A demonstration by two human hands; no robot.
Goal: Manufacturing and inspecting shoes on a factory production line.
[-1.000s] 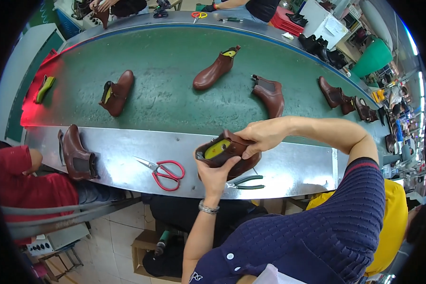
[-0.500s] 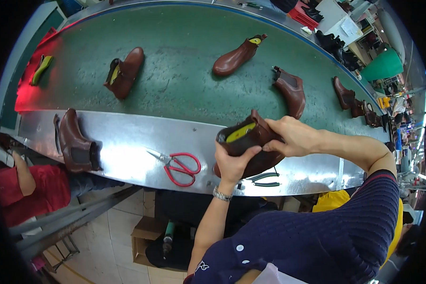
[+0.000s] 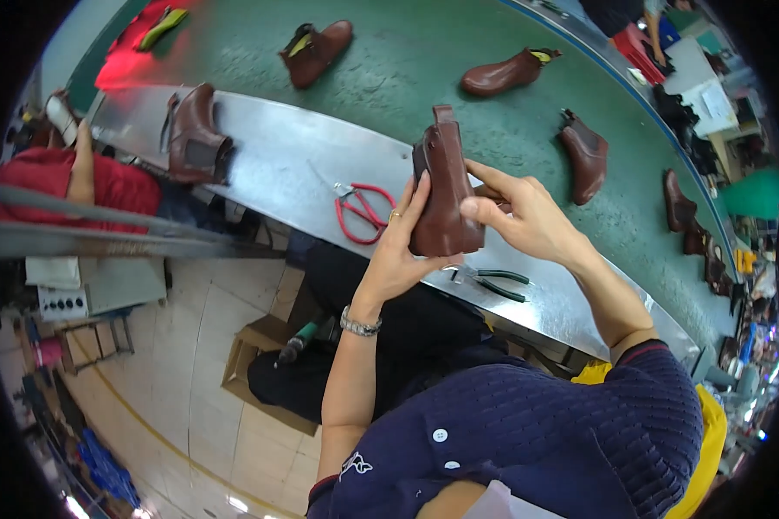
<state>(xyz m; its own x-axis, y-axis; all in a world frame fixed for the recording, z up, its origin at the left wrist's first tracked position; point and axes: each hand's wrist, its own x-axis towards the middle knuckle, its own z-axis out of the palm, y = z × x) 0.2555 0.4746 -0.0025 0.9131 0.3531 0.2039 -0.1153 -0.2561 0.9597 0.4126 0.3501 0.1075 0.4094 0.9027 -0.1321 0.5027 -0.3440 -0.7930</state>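
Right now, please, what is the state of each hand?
Left hand: closed on the brown boot, holding it.
Right hand: curled at the boot's side; whether it grips cannot be told.

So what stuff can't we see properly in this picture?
All in the head view:
- Toe and most of the inside of the held boot: hidden behind the boot itself.
- Some fingertips of the right hand: hidden behind the boot.
- Part of the person in red: cut off by the dark left rim.
- Details of the far-right boots: too small, blurred.
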